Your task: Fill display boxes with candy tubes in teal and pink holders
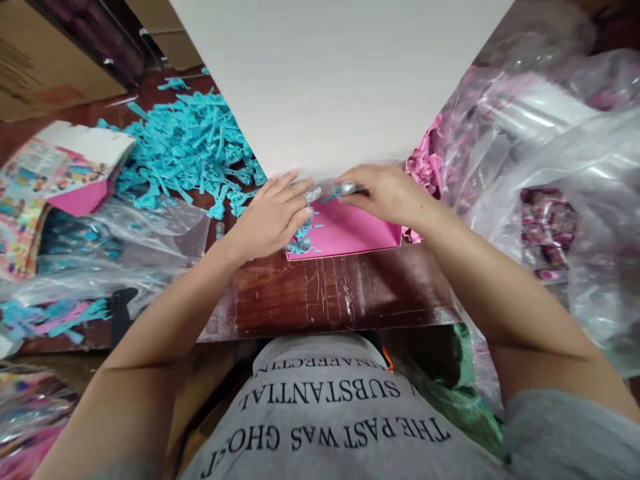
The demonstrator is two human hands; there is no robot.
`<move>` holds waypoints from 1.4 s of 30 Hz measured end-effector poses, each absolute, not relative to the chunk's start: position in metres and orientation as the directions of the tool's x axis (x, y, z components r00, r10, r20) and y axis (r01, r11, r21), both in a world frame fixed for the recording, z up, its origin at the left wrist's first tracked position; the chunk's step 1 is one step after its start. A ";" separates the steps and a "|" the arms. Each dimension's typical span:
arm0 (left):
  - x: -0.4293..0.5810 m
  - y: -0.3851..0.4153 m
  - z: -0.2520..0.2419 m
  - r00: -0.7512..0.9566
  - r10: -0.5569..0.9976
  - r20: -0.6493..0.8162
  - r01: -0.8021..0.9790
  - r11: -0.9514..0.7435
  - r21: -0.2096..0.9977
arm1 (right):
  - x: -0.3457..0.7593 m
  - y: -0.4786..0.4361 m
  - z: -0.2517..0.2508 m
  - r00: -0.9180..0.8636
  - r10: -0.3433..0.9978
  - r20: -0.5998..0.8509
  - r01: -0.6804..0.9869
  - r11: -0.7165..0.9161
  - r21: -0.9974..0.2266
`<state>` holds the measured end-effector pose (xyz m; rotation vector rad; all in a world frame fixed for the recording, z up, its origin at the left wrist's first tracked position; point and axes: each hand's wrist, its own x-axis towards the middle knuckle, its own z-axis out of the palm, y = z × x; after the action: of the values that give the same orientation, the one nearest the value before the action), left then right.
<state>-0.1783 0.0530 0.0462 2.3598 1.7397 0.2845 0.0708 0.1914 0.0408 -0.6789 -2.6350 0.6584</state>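
In front of me stands an open box with a tall white lid point(340, 87) and a pink inside point(353, 233). My left hand point(280, 217) rests over the box's left edge, its fingers stretched out. Beneath and beside it sit small blue and clear pieces point(303, 243), partly covered by the hand. Over the back of the pink surface, my right hand point(387, 192) pinches a small item with a shiny rounded end point(346, 189) and some blue on it. The fingers hide much of that item, and it is too blurred to name exactly.
A heap of turquoise plastic pieces point(185, 147) spreads to the left, beside a printed carton point(65, 173) and a bag of blue-capped items point(90, 237). Pink pieces point(427, 163) lie right of the lid. Clear plastic bags point(545, 153) fill the far right. The wooden table's edge point(340, 327) is close to me.
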 end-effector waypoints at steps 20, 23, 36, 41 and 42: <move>-0.185 0.046 0.030 0.278 0.950 0.141 0.865 -0.311 0.393 | 0.012 0.190 0.054 -0.846 0.514 -0.141 0.531 0.838 -0.126; -0.180 0.045 0.030 0.258 0.955 0.144 0.859 -0.295 0.418 | 0.019 0.176 0.058 -0.827 0.561 -0.033 0.562 0.826 -0.052; -0.253 -0.028 0.000 -0.377 0.833 0.404 0.670 -0.056 0.740 | 0.019 0.160 0.032 -0.816 0.559 0.146 0.573 0.816 0.077; -0.246 -0.039 -0.010 -0.383 0.812 0.441 0.706 -0.051 0.706 | 0.019 0.160 0.047 -0.790 0.599 0.130 0.604 0.797 -0.003; -0.239 -0.037 -0.007 -0.348 0.823 0.449 0.728 -0.064 0.682 | 0.018 0.160 0.046 -0.786 0.606 0.123 0.610 0.793 -0.007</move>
<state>-0.2389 -0.0369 -0.0065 1.7293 2.0752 1.3899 0.0185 0.1597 0.0459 -0.9738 -2.8608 -0.0496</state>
